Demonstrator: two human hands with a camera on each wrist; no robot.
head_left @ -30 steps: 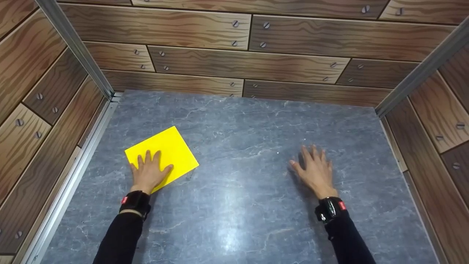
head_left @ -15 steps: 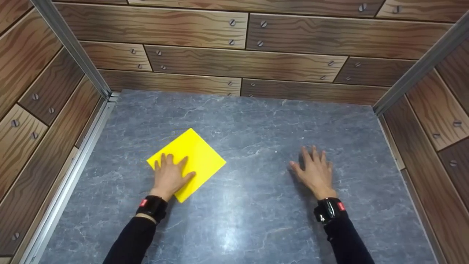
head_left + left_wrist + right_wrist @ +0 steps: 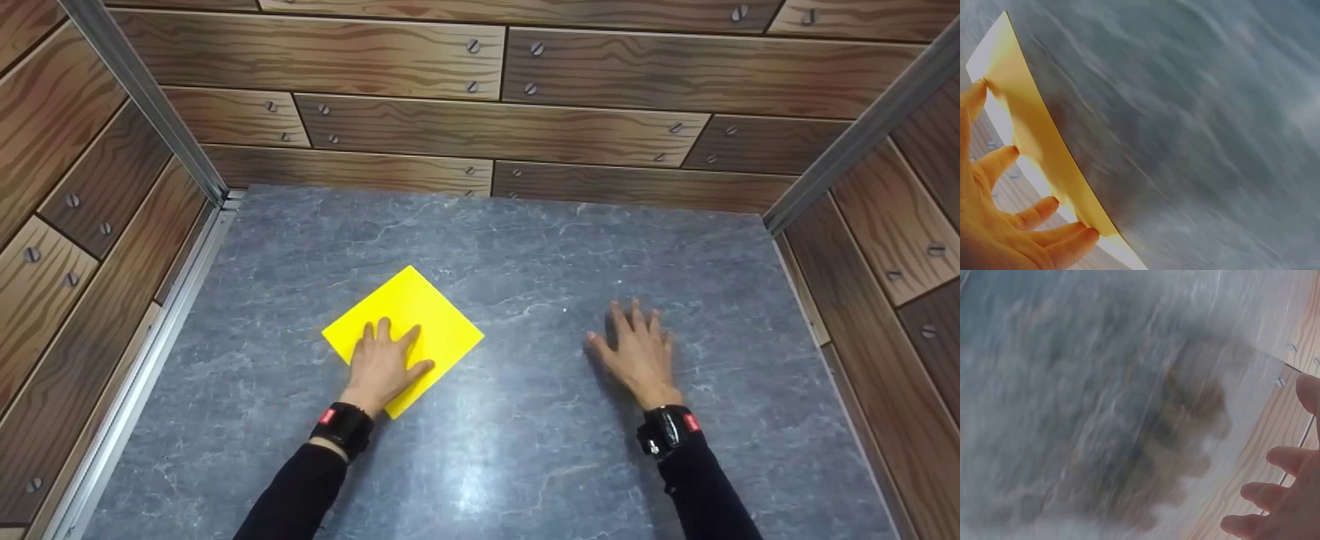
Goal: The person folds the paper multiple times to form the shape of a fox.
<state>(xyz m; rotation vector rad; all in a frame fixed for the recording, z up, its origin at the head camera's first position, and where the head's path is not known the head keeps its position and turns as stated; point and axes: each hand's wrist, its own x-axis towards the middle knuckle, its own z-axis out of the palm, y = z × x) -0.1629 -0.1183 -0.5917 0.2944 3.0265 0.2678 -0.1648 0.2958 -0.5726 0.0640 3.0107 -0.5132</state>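
Note:
A square yellow sheet [image 3: 439,315] lies flat on the grey marbled surface, left of the middle, turned so a corner points away from me. My left hand [image 3: 381,367] rests on its near left part with spread fingers. In the left wrist view the fingertips of the left hand [image 3: 1010,219] touch the yellow sheet [image 3: 1039,129]. Off to the right, my right hand [image 3: 637,356] is held low over the surface, fingers spread and a shadow beneath, holding nothing. The right wrist view shows the fingers of the right hand [image 3: 1292,495] apart from the surface.
Wood-patterned panels [image 3: 420,127] with printed screw heads enclose the grey surface [image 3: 525,255] at the back and both sides. Metal posts stand at the back corners, and a metal rail [image 3: 161,345] runs along the left edge. Both wrists wear black bands [image 3: 345,431].
My left hand has slid the yellow sheet to the right across the surface, and the sheet has turned a little clockwise. My right hand has shifted only slightly left.

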